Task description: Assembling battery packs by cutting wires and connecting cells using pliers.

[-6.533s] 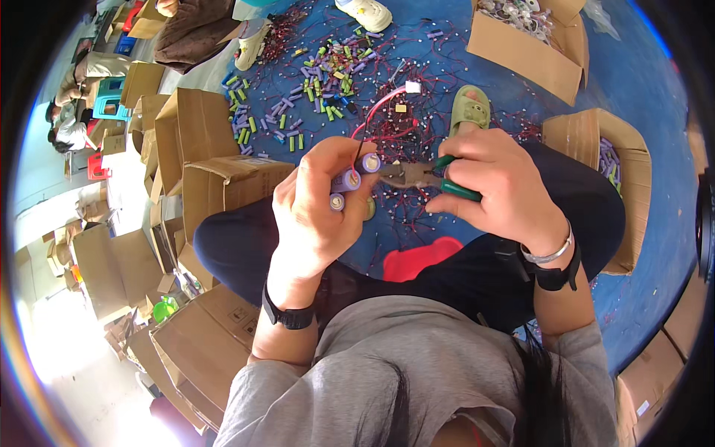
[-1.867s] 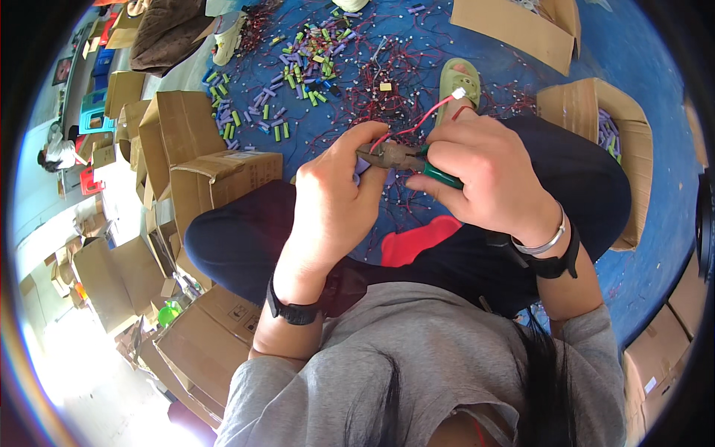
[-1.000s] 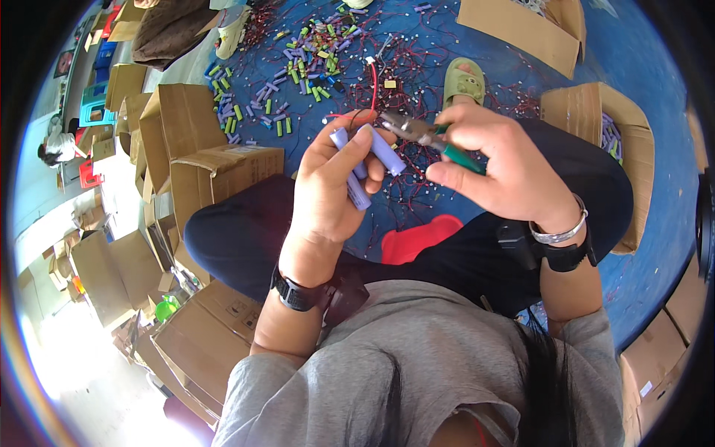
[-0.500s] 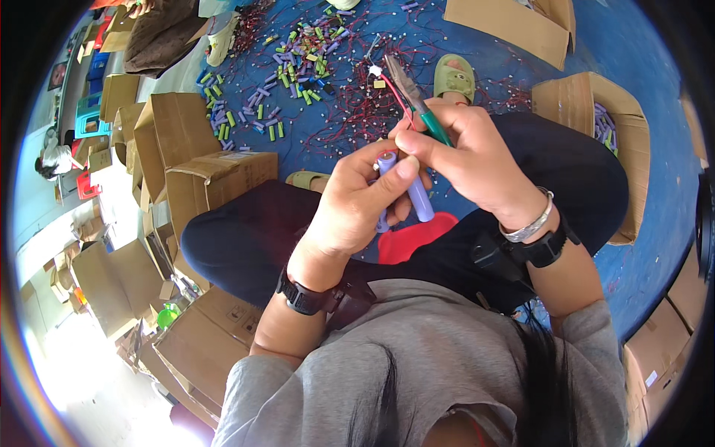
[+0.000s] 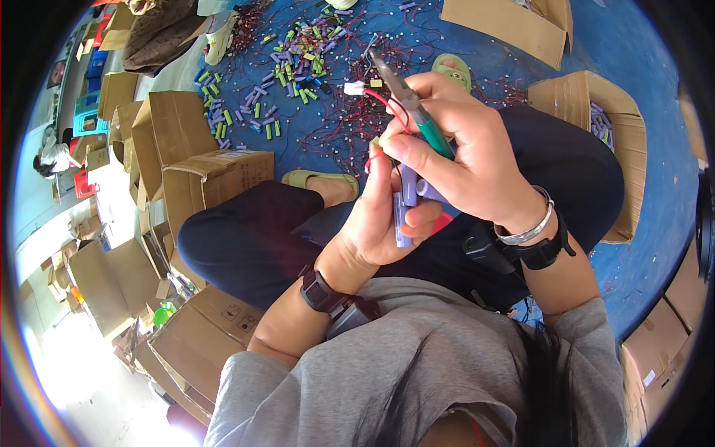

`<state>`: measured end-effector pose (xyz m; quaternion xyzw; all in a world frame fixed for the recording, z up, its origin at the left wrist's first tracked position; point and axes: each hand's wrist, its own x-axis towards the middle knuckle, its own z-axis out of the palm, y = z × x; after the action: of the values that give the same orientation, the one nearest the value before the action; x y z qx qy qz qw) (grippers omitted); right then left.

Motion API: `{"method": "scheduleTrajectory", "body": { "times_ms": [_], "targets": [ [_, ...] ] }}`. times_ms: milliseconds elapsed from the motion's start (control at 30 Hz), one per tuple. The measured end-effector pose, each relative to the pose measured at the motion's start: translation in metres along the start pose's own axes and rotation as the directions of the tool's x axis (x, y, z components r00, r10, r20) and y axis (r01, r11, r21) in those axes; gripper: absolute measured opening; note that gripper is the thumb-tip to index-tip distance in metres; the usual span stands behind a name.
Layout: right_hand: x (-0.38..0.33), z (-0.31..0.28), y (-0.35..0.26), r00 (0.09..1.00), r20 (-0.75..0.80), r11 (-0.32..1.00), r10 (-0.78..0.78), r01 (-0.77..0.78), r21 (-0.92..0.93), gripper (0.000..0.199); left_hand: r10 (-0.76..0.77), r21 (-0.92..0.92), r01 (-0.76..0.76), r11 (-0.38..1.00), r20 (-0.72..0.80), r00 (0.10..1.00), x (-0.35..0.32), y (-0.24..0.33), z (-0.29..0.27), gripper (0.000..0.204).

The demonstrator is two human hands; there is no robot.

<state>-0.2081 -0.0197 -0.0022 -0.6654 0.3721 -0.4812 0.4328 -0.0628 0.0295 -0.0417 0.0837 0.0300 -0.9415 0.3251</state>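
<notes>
Several purple cylindrical battery cells [image 5: 402, 223] are gripped in my left hand [image 5: 369, 227], its fingers curled round them and its thumb pointing up. My right hand [image 5: 477, 153], just right of it, is closed on green-handled pliers [image 5: 432, 134] whose metal jaws point up and away. A red and black wire lead [image 5: 395, 104] with a white plug [image 5: 354, 89] at its end runs out from beside the right fingertips. Red wire also shows by the left thumb tip. Where the wires meet the cells is hidden by my fingers.
Loose purple and green battery cells [image 5: 298, 56] lie heaped on the blue floor [image 5: 313, 127], with many tangled red leads around them. Open cardboard boxes stand left [image 5: 216, 175] and right [image 5: 629, 156]; the right one holds purple cells. Another carton [image 5: 506, 26] sits ahead.
My left hand has turned, thumb now upward, with the cells shifted in its grasp. The plug has swung left and nearer. My right hand with the pliers has moved slightly.
</notes>
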Motion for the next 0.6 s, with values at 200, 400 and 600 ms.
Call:
{"method": "scheduleTrajectory", "body": {
  "times_ms": [200,400,600],
  "targets": [
    [-0.004,-0.012,0.0,0.995,-0.018,0.992,-0.1,0.098,-0.082,0.011,0.126,-0.045,-0.144,0.989,-0.28,0.952,0.003,0.011,0.014,0.04],
    [0.001,-0.023,0.007,0.954,-0.269,0.99,0.133,-0.113,0.087,0.015,0.168,0.098,-0.147,0.984,-0.25,0.954,-0.004,0.026,0.013,0.039],
    [0.002,-0.024,0.014,0.888,-0.302,0.937,0.348,-0.334,0.099,0.021,0.361,-0.027,-0.386,0.922,-0.299,0.884,-0.005,0.041,0.022,0.035]
  ]
}}
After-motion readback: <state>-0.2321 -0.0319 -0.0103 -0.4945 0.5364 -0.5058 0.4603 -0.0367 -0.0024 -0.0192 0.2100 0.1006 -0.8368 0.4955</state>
